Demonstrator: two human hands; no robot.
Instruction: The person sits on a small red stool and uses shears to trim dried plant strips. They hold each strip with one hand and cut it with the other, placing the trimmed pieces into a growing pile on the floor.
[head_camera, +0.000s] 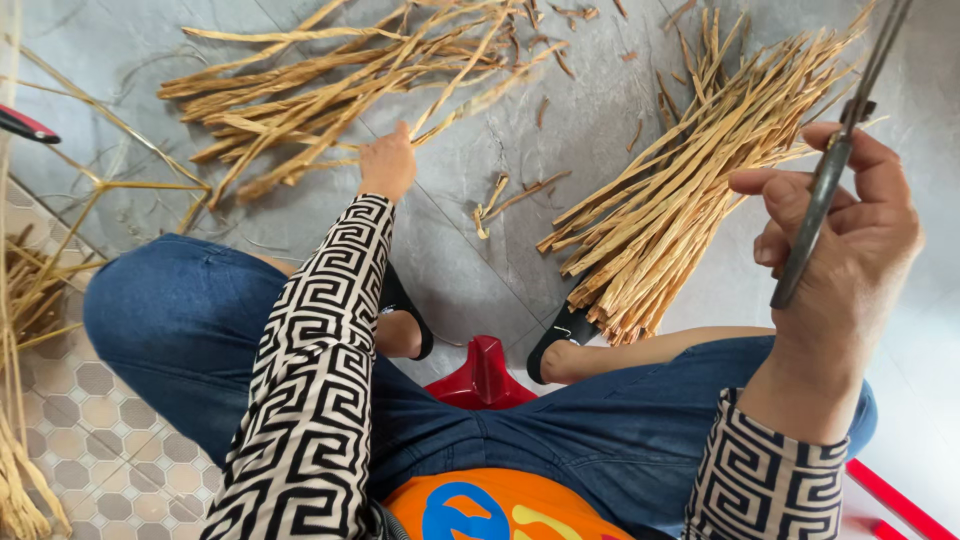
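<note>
Left hand (387, 163) stretched forward and down to the grey stone floor (470, 250), fingers closed around one long dry tan fibre strip (470, 85) at the near edge of a loose, fanned-out pile of tan dried plant strips (330, 85). Strip running up and to the right from the fist, across the pile's right side. Sleeve with a black-and-cream geometric pattern (320, 380) covering that arm down to the wrist.

Right hand (850, 235) raised close to the camera on the right, fingers curled and gripping a slim dark metal tool, seemingly a pair of scissors (830, 175), held upright and slightly tilted, its upper end passing out of the top of the view. Whether the blades are apart: cannot tell.

Beneath and behind the right hand, a second, tidier bundle of straight tan dried strips (680, 190) lying on the floor, all pointing one way, its near ends just beside a foot in a black sandal (560, 335). Between the two heaps, a few short tan scraps (510, 195) scattered on the floor.

Seated on a low red plastic stool (483, 375), knees apart in blue denim trousers (180, 320). At far left, thin pale straw stalks (35, 290) over a floor of small patterned tiles (100, 430).
</note>
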